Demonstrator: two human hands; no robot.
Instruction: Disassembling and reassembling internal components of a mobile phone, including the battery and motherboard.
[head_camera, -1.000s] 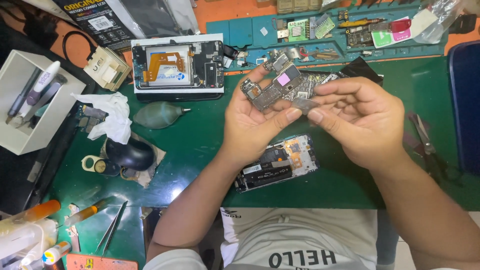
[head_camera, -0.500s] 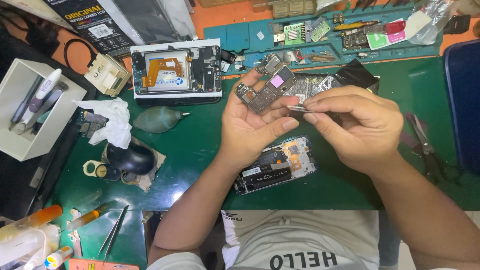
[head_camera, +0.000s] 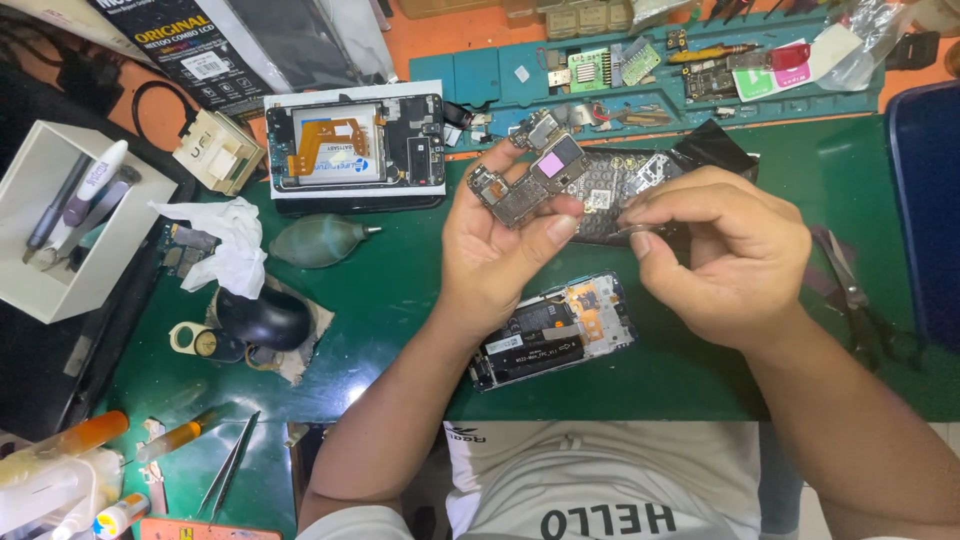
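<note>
Above the green table (head_camera: 400, 290), the left hand (head_camera: 495, 255) grips a circuit board (head_camera: 530, 180); the right hand (head_camera: 725, 255) pinches a small metal piece (head_camera: 632, 236). A slip could probably drop it among the clutter.

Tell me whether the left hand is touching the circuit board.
Touching. The head view shows the left hand with its thumb pressed on the circuit board and its fingers behind it, holding it above the green mat.

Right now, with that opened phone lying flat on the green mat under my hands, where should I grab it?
Probably pinch the opened phone across its two long edges, coming from above. It lies flat and slanted with its circuitry facing up, so the narrow sides look like the safest hold, and both hands are above it already.
</note>
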